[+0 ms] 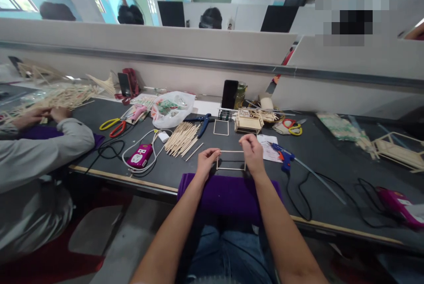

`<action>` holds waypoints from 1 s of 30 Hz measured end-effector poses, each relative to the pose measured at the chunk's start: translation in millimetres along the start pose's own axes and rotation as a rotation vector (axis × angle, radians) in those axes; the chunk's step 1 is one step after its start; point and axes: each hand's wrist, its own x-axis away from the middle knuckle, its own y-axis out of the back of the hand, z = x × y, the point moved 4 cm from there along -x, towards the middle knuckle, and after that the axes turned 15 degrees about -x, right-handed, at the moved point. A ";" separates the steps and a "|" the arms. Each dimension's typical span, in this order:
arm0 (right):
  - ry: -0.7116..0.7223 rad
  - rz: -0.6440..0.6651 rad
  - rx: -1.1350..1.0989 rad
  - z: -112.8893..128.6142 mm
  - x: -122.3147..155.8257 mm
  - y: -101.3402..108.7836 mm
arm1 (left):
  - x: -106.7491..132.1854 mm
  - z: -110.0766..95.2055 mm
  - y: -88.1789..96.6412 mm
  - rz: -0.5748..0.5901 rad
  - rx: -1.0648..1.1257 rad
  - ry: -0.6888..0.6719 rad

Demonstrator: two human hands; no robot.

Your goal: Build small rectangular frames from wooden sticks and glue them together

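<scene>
My left hand (207, 161) pinches the left end of a small rectangular frame of thin wooden sticks (231, 160). My right hand (252, 153) pinches its upper right corner. The frame hangs just above the dark table (324, 160), over a purple cloth (228, 193) at the table's near edge. A loose pile of wooden sticks (181, 138) lies to the left of my left hand. A smaller square stick frame (221, 127) lies flat behind it, beside a small stick-built model (248, 121). A blue glue gun (284, 153) rests to the right of my right hand.
A pink power strip (141, 156) with white cable sits to the left. Yellow and red scissors (114, 125), a plastic bag (170, 107), a phone (229, 94) and blue pliers (203, 123) lie further back. Another person's sleeve (43, 151) is on the left. Black cables (308, 195) trail right.
</scene>
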 end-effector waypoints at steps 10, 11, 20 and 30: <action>-0.538 -0.050 -0.244 -47.5 66.6 -0.2 | 0.4 -4.1 1.9 -0.035 0.024 -0.005; -0.583 -0.040 -0.277 -52.1 66.8 -7.4 | 0.7 -4.3 1.8 -0.032 0.025 -0.003; -0.670 -0.109 -0.714 -37.6 60.8 -12.5 | -0.4 1.0 0.6 -0.013 0.080 0.065; -0.031 -0.614 -0.471 52.2 87.5 133.6 | -3.5 4.4 0.3 -0.046 0.045 0.054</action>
